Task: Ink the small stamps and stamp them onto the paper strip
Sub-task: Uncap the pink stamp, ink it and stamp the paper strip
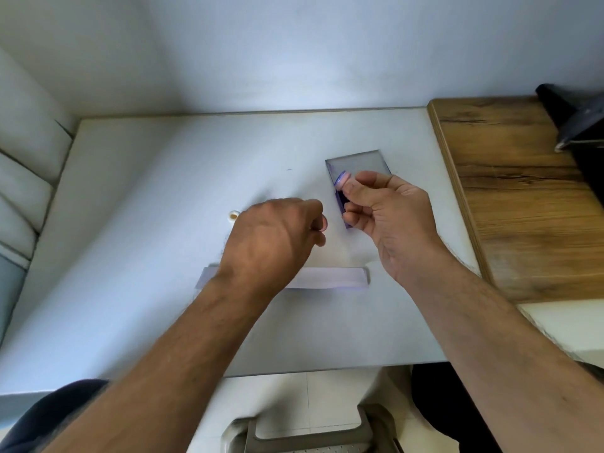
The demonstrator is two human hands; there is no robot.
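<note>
My right hand (389,210) pinches a small pink stamp (343,179) with a blue-inked round face, held above the near part of the ink pad. The ink pad (359,165) lies open, with its clear lid at the back and the dark purple pad partly hidden behind my fingers. My left hand (274,237) is curled over a small reddish stamp (322,223) just left of the pad. The white paper strip (330,277) lies flat across the table near me, its left half covered by my left wrist. Another small white stamp (234,216) stands on the table left of my left hand.
The white table (147,223) meets a wall at the back. A wooden-topped surface (523,191) adjoins it on the right, with a dark object (578,125) at its far corner. A cushioned seat (23,191) is on the left, and a plastic stool (310,433) stands below the table's near edge.
</note>
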